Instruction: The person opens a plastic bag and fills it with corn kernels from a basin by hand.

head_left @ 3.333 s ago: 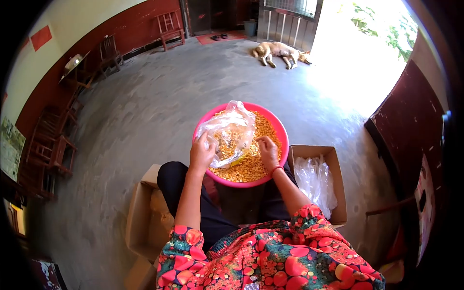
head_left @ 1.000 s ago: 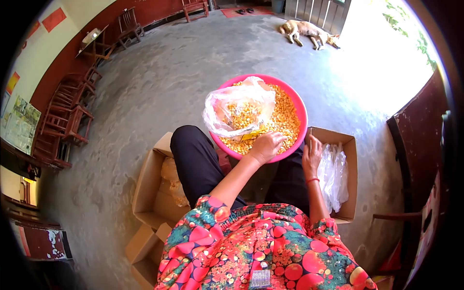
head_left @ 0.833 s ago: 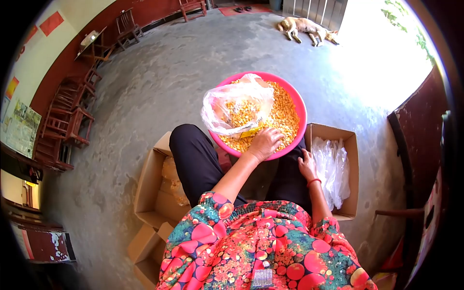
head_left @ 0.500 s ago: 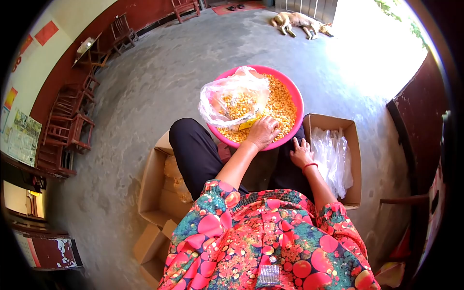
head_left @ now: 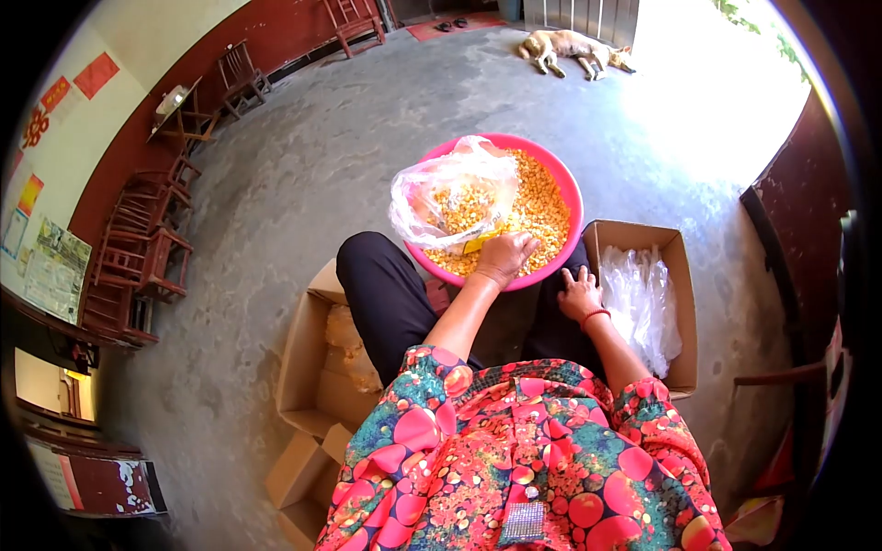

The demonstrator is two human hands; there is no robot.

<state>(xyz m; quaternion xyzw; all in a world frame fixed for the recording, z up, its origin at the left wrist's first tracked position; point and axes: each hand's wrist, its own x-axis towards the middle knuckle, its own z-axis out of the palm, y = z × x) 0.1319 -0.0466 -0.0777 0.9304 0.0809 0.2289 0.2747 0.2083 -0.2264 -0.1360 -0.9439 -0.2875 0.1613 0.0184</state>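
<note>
Left hand [head_left: 507,258] curls, perhaps around kernels [head_left: 542,207]; working low over the basin [head_left: 575,197] limits spills. Right hand [head_left: 581,296] rests spread on the thigh [head_left: 546,317].

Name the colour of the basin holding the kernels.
The basin is bright pink; it shows best in the head view.

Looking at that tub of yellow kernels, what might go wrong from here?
The soft plastic bag sits on loose kernels in the pink basin, so it might slump and spill its load. The right knee looks close to the basin's rim; a bump could perhaps scatter kernels onto the floor.
</note>
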